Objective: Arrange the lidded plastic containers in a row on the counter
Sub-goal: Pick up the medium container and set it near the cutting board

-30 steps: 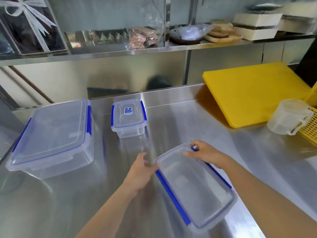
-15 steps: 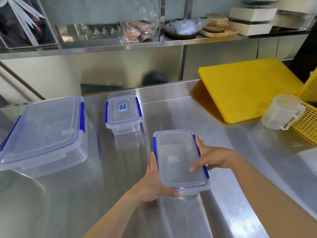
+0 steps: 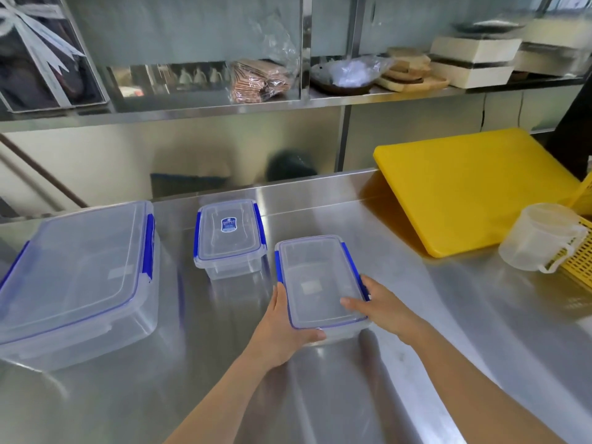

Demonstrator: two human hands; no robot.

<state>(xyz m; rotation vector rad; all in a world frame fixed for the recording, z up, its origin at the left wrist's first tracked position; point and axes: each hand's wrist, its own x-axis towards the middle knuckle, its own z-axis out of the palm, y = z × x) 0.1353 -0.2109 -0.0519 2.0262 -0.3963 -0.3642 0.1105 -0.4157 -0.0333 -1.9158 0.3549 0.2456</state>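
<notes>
Hands hold a flat clear box with blue clips on the shiny surface.

Both hands grip the flat box (image 3: pixel 320 280): the left hand (image 3: pixel 283 328) wraps its near left corner with the thumb under the front edge, and the right hand (image 3: pixel 381 304) presses its right side with a finger on the lid. This box sits just to the right of the small box (image 3: pixel 229 237), which has a blue sticker on its lid. A big box (image 3: pixel 77 277) stands far to the left. All three lids are on. Off to the right lie a yellow board (image 3: pixel 474 187), a clear cup (image 3: pixel 541 240) and a yellow basket (image 3: pixel 579 261) on the metal surface (image 3: pixel 448 315).
</notes>
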